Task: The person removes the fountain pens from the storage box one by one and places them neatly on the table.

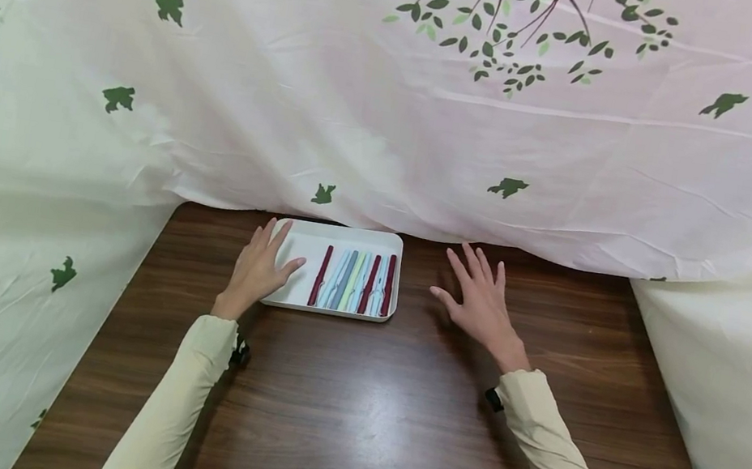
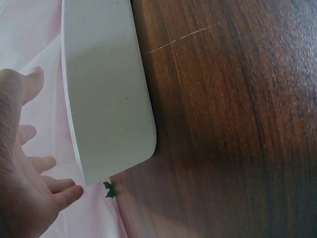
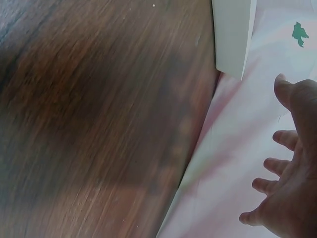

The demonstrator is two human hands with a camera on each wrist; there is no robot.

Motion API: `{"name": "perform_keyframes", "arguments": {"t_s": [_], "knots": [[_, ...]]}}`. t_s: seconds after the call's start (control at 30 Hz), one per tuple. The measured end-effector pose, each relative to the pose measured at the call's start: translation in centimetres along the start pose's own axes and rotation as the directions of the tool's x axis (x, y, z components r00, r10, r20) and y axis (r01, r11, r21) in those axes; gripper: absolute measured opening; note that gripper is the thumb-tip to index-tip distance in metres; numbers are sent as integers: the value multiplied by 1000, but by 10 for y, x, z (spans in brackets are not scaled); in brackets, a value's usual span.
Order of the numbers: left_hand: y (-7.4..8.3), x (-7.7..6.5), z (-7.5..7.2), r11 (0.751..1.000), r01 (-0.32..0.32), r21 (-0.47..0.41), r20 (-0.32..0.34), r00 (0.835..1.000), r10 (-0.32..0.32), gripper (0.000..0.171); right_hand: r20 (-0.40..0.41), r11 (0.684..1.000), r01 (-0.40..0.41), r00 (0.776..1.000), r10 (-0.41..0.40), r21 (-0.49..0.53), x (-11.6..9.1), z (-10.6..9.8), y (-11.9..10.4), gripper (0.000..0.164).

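Two bare hands reached forward, well apart, fingers spread and fairly straight, each with its thumb splayed inward and grasping nothing. The left hand (image 1: 257, 269) was at about 11 o'clock from the person, its thumb and forefinger overlapping the 9 o'clock side of a white tray (image 1: 299, 292); whether they touched it, I could not tell. The right hand (image 1: 480, 304) was at about 1 o'clock, near the tray's 3 o'clock side but apart from it, fingers pointing toward 11.

The tray lay just left of 12 o'clock, by the table's far edge. Its raised rim ran all round a row of slim sticks (image 1: 352, 282), dark red, pale blue, grey-blue and yellow-green, set side by side toward its 3 o'clock end. Dark wooden tabletop (image 1: 374, 431) stretched from the tray toward 6 o'clock and out past the right hand.

A pale cloth (image 1: 389, 154) printed with leaves and birds hung close behind the tray at 12 o'clock, bounding the reach there; more cloth flanked the table at 9 and 3. Cream sleeves (image 1: 558, 460) covered both forearms, and a black device (image 1: 241, 350) showed at the left wrist.
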State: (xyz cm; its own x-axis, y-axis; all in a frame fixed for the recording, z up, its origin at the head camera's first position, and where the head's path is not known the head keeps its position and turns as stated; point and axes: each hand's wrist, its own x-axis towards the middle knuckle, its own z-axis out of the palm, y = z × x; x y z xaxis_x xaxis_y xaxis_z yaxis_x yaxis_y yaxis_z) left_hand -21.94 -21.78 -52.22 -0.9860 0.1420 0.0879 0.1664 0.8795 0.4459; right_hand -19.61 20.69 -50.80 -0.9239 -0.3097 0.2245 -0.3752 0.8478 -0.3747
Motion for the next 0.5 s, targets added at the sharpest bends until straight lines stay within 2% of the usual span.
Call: {"name": "perform_keyframes", "arguments": {"t_s": [0.2,0.33,0.5], "knots": [[0,-1,0,997,64,-50,37,997,-63,82,15,1000,12,1000,-12,-2,2,3,-4,79],[0,-1,0,996,69,-52,50,997,-66,79,27,1000,22,999,-22,-1,3,7,-7,78],[-3,-2,0,996,62,-67,35,998,-60,76,40,1000,25,999,-25,-10,3,12,-9,78]]}}
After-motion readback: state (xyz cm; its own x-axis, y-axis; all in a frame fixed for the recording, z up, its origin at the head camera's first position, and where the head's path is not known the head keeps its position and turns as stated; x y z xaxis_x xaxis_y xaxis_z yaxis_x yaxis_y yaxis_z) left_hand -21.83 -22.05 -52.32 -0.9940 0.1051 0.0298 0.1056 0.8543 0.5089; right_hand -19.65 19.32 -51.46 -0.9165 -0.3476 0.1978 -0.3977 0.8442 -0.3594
